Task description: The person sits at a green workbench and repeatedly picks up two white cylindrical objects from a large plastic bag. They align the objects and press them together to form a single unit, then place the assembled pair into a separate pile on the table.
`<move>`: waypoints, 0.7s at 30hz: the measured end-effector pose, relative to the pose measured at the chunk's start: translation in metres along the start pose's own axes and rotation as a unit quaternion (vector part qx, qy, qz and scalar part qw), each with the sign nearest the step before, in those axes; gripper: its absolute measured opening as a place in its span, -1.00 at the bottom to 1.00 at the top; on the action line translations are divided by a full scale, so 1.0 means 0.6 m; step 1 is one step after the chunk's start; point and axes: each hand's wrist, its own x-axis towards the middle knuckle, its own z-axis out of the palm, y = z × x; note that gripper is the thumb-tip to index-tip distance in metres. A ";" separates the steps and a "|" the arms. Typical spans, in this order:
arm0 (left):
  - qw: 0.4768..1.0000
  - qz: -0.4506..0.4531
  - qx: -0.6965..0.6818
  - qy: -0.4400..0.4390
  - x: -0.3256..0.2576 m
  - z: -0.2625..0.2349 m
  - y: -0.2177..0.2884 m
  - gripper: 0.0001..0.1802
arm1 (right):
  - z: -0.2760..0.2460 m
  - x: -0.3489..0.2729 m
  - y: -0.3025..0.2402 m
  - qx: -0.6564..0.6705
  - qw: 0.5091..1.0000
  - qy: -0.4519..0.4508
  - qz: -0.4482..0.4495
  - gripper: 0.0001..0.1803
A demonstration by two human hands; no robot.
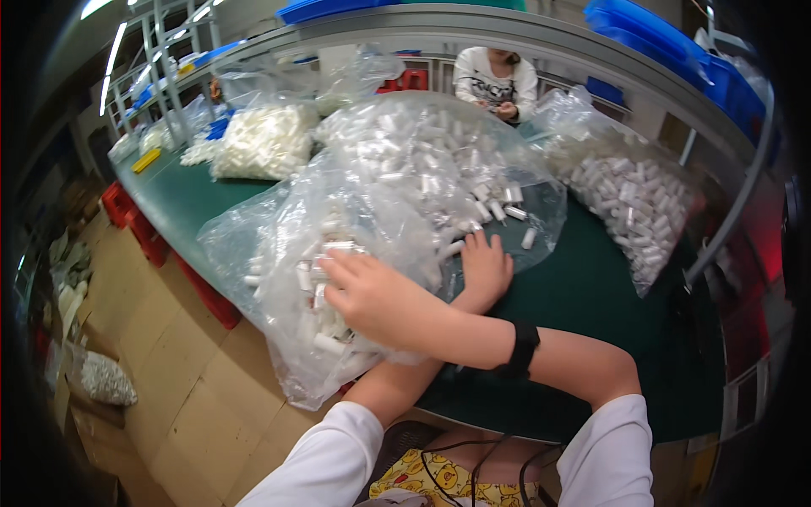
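My forearms cross, the right over the left. My left hand (487,269) reaches to the right, its fingers stretched out and apart, beside a white plastic cylinder (454,249) at the mouth of a large clear bag (545,215) of similar cylinders. My right hand (367,296), a black band (521,346) on its wrist, is over a nearer clear plastic bag (245,224) on the left. Its fingers are extended with a gap to the thumb, next to white cylinders (329,344) in that bag. Its fingertips partly overlap the pieces, so contact is unclear.
Another full bag of cylinders (629,198) lies on the green table (583,287) at right; a bag of cream pieces (266,144) stands at back left. A person (498,80) sits across. Blue bins (650,42) are overhead. Red stools (144,237) stand left.
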 end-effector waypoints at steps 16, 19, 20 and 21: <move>0.999 -0.008 0.024 -0.033 -0.012 0.020 0.004 -0.28 | -0.065 -0.305 0.288 -0.120 0.768 -0.180 0.603 -0.67; 0.999 -0.001 0.036 -0.002 -0.015 0.019 -0.009 -0.33 | -0.041 -0.312 0.305 -0.119 0.722 -0.236 0.639 -0.59; 0.999 0.006 0.038 0.008 -0.014 0.018 -0.011 -0.35 | -0.038 -0.313 0.310 -0.106 0.708 -0.253 0.650 -0.56; 0.999 0.000 0.032 0.002 -0.013 0.016 -0.012 -0.41 | -0.036 -0.313 0.315 -0.088 0.712 -0.261 0.646 -0.55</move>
